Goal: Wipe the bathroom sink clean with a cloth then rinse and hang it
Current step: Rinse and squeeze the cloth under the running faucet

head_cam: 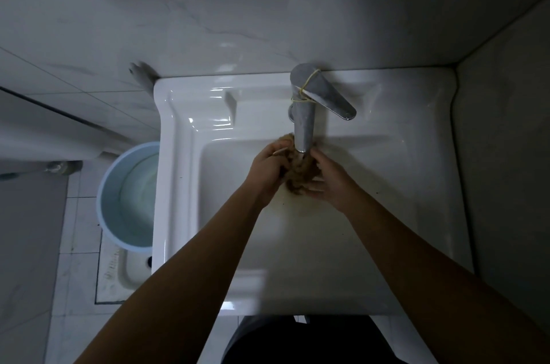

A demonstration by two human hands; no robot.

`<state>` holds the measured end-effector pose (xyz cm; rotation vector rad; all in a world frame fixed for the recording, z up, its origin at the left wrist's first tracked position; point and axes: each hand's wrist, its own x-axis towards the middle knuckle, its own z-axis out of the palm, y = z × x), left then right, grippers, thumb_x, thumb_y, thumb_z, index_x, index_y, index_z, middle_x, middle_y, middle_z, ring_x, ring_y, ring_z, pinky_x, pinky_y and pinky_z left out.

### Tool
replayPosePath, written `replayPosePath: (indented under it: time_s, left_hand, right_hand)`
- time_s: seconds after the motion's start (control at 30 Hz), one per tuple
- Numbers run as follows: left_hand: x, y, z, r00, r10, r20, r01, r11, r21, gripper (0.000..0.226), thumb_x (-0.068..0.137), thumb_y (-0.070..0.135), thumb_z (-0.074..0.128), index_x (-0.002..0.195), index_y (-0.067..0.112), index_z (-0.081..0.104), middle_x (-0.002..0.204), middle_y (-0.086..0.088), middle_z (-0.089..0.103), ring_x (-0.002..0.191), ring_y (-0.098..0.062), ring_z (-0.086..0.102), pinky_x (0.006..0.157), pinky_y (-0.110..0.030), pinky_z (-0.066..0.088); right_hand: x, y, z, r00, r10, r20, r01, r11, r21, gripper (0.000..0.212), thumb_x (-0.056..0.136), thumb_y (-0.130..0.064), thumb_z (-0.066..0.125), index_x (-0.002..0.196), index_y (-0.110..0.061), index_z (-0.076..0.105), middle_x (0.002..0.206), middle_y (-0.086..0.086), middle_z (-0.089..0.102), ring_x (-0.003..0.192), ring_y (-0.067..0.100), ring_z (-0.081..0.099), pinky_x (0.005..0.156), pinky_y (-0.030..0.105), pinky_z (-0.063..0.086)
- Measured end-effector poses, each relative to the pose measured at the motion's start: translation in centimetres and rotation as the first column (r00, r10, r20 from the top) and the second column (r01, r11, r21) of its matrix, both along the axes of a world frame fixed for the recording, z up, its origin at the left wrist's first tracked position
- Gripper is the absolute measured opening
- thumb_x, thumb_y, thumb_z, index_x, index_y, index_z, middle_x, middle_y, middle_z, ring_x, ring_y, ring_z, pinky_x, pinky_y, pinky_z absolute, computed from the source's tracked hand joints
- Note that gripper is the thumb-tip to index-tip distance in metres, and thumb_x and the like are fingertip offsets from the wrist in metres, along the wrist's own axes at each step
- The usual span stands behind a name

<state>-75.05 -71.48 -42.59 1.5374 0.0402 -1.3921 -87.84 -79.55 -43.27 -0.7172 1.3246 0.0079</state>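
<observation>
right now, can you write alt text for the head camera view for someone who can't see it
The left hand and right hand grip a bunched brown cloth under the faucet over the white sink. A pale blue bucket holding water stands on the floor left of it.

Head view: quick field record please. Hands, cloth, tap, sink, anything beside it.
cloth: brown, bunched under the tap
left hand: grips cloth
right hand: grips cloth
tap: chrome, yellow band round it
water flow: cannot tell
sink: white, brownish below cloth
bucket: pale blue, on floor left of sink
</observation>
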Motion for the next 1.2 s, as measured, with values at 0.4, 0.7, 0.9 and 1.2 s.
replayPosePath:
  time_s: [0.4,0.7,0.9,1.2]
  left_hand:
    - [-1.8,0.1,-0.6,0.937,-0.221,0.27,0.168,0.964,0.205,0.036,0.102,0.047,0.046,0.101,0.017,0.066,0.083,-0.004,0.061,0.067,-0.016,0.056,0.05,-0.025,0.045]
    - [-3.6,-1.0,-0.1,0.889,-0.089,0.449,-0.02,0.972,0.233,0.044,0.102,0.031,0.046,0.066,0.019,0.066,0.066,-0.006,0.068,0.067,-0.025,0.068,0.064,-0.037,0.06]
    - [-5.4,-1.1,0.3,0.791,-0.026,0.611,-0.111,0.976,0.185,0.034,0.102,0.03,0.05,0.071,0.024,0.064,0.067,-0.001,0.067,0.065,-0.019,0.067,0.073,-0.044,0.063]
    - [-4.4,-1.4,0.4,0.942,-0.078,0.325,-0.014,0.962,0.272,0.056,0.106,0.051,0.028,0.085,0.016,0.067,0.081,-0.01,0.072,0.071,-0.023,0.069,0.06,-0.033,0.055]
  right_hand:
    - [2.3,0.2,0.9,0.989,0.125,-0.075,-0.141,0.945,-0.296,0.024,0.093,-0.016,0.045,0.071,-0.019,0.055,0.072,0.003,0.059,0.07,0.021,0.057,0.076,0.038,0.047]
    - [3.0,1.5,0.6,0.905,0.238,-0.351,-0.391,0.792,-0.47,0.04,0.104,-0.037,0.041,0.093,-0.009,0.067,0.08,0.005,0.063,0.075,0.022,0.061,0.071,0.031,0.047]
    - [2.7,1.4,0.7,0.979,0.106,-0.174,-0.176,0.873,-0.455,0.037,0.102,-0.032,0.046,0.076,-0.014,0.066,0.081,0.015,0.072,0.073,0.029,0.07,0.066,0.037,0.06]
    - [2.7,1.2,0.8,0.967,0.181,-0.181,-0.253,0.795,-0.551,0.027,0.101,-0.032,0.047,0.094,-0.015,0.067,0.089,0.002,0.072,0.081,0.017,0.069,0.08,0.038,0.059]
